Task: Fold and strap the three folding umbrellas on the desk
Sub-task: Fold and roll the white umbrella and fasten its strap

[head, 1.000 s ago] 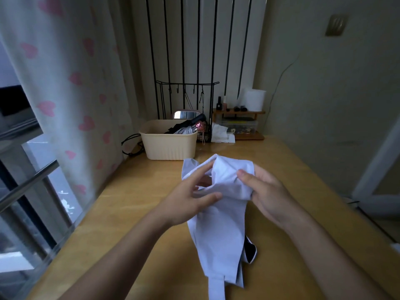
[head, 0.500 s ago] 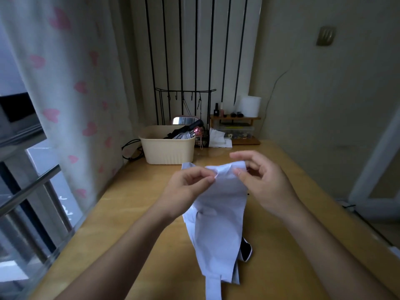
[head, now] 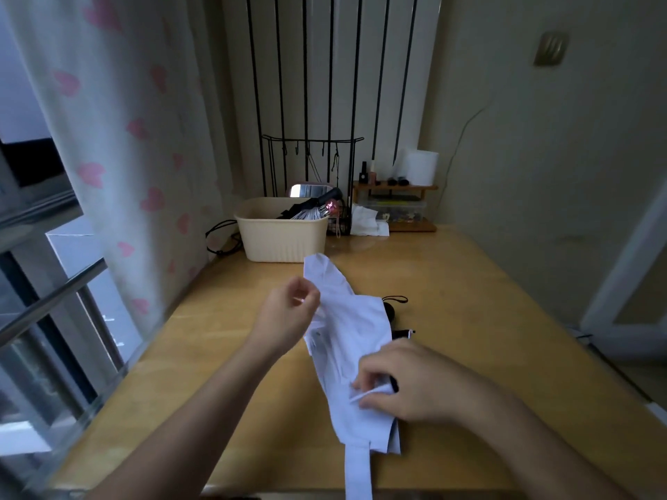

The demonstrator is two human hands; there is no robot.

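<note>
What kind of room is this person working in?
Probably a bedroom or dorm corner: a wooden desk beside a heart-print curtain, a beige storage basket, and a small wooden shelf holding little bottles.

Thin white cloth on umbrella (head: 348,332), matt and creased. Smooth light wood on desk (head: 469,301), faint sheen. Ribbed cream plastic on basket (head: 281,243), matt. Sheer printed cloth for curtain (head: 126,138). Thin black metal wire for rack (head: 310,140).
</note>
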